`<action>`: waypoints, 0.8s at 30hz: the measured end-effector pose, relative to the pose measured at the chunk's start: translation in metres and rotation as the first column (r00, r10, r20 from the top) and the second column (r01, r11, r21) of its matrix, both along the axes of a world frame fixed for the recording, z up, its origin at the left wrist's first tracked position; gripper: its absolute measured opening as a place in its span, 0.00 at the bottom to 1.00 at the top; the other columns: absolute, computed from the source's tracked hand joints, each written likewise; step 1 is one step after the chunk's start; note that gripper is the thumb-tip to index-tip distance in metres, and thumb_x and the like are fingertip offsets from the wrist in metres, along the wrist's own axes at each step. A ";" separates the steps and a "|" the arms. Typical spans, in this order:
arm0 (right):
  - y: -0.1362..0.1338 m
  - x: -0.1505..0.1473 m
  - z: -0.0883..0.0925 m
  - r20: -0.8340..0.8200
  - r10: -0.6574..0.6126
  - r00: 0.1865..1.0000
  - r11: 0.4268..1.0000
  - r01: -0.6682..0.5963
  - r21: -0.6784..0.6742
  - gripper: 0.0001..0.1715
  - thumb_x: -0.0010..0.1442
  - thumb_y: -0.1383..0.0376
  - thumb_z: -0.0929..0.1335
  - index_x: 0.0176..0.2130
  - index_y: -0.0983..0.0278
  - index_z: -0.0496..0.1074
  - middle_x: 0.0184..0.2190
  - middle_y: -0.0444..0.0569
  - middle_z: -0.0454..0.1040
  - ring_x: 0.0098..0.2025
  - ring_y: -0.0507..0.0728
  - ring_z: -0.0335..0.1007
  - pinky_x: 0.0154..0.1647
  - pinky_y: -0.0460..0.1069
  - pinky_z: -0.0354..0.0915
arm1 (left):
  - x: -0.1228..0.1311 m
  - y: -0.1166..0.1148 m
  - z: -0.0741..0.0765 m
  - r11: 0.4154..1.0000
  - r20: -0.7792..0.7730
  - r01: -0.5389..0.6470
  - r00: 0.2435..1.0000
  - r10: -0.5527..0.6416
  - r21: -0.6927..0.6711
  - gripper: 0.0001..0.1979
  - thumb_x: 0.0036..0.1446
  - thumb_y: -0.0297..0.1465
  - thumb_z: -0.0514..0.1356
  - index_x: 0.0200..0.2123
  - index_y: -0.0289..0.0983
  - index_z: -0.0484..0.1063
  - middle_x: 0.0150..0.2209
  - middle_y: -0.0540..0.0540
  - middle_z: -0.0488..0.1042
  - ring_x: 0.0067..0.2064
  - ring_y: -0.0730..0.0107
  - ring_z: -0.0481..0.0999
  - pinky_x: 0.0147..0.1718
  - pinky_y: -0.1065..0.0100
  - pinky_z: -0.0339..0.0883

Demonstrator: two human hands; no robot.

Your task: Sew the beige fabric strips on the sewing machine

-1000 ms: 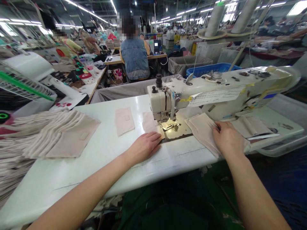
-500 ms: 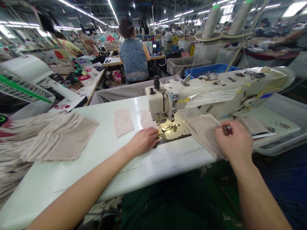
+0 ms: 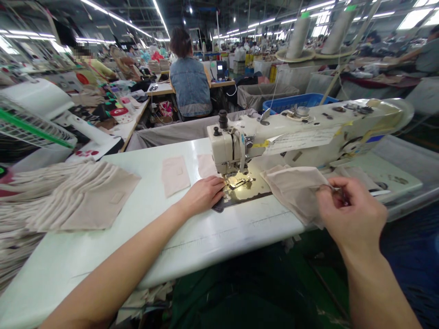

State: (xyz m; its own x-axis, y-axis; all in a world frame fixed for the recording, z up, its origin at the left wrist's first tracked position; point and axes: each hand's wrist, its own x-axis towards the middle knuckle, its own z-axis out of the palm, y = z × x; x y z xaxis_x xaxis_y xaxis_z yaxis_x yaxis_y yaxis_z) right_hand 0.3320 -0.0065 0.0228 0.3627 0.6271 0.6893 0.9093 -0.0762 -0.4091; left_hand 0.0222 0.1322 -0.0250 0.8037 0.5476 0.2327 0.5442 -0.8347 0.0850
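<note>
My left hand [image 3: 204, 194] lies on the sewing machine's metal plate [image 3: 245, 194], fingers stretched out together, tips beside the presser foot [image 3: 236, 183]. I make out nothing held in it. My right hand [image 3: 351, 205] is closed around small metal scissors [image 3: 344, 197], whose handles show between the fingers. Just left of it, a beige fabric piece [image 3: 297, 183] lies partly on the plate, its near corner hanging over the table edge. Whether the fingers also touch the cloth is unclear. The sewing machine head [image 3: 226, 148] stands above the plate.
Stacked beige fabric pieces [image 3: 89, 196] lie at the left of the white table [image 3: 137, 246]. A small beige piece [image 3: 175, 176] lies mid-table, another [image 3: 207, 167] behind my left hand. Thread cones [image 3: 297, 39] and a blue basket [image 3: 298, 101] are behind. A co-worker [image 3: 190, 82] sits ahead.
My right hand has moved right with the scissors, away from the fabric piece, whose right side now stands higher. My left hand has stayed by the presser foot, shifting slightly left.
</note>
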 end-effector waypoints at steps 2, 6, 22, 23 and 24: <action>-0.003 -0.002 0.002 -0.025 0.022 0.999 1.000 -0.022 -0.001 0.09 0.59 0.59 0.65 0.35 0.61 0.73 0.21 0.43 0.66 0.22 0.55 0.61 0.27 0.50 0.60 | 0.000 0.001 0.000 1.000 0.002 -0.014 1.000 0.014 -0.003 0.16 0.70 0.34 0.50 0.51 0.35 0.73 0.50 0.39 0.75 0.52 0.58 0.74 0.53 0.56 0.71; -0.011 -0.010 0.004 -0.131 0.105 0.986 0.994 -0.104 0.018 0.09 0.59 0.58 0.67 0.33 0.61 0.72 0.19 0.41 0.65 0.21 0.54 0.62 0.26 0.49 0.60 | 0.001 0.002 -0.002 1.000 0.006 -0.030 1.000 0.030 -0.003 0.17 0.70 0.35 0.49 0.51 0.35 0.73 0.49 0.39 0.75 0.52 0.59 0.74 0.52 0.56 0.71; -0.023 -0.077 -0.028 -0.622 0.391 0.678 0.813 -0.571 -0.112 0.13 0.64 0.54 0.66 0.36 0.60 0.72 0.25 0.42 0.71 0.27 0.54 0.68 0.29 0.46 0.65 | -0.001 -0.001 -0.019 0.995 0.099 -0.094 0.990 0.097 -0.036 0.19 0.69 0.35 0.50 0.57 0.35 0.68 0.59 0.36 0.71 0.60 0.56 0.70 0.59 0.51 0.67; -0.024 -0.082 -0.031 -0.628 0.408 0.662 0.786 -0.605 -0.127 0.13 0.64 0.54 0.65 0.36 0.60 0.72 0.26 0.43 0.72 0.28 0.54 0.69 0.30 0.46 0.66 | -0.002 0.000 -0.020 0.994 0.098 -0.102 0.990 0.105 -0.036 0.19 0.69 0.36 0.51 0.58 0.35 0.68 0.59 0.36 0.70 0.61 0.55 0.70 0.59 0.51 0.66; -0.024 -0.086 -0.033 -0.635 0.420 0.649 0.761 -0.632 -0.143 0.13 0.65 0.55 0.65 0.36 0.60 0.72 0.26 0.43 0.73 0.29 0.55 0.70 0.31 0.46 0.66 | -0.004 0.001 -0.021 0.993 0.099 -0.116 0.988 0.119 -0.037 0.19 0.69 0.36 0.51 0.58 0.35 0.68 0.59 0.36 0.70 0.61 0.55 0.69 0.59 0.50 0.66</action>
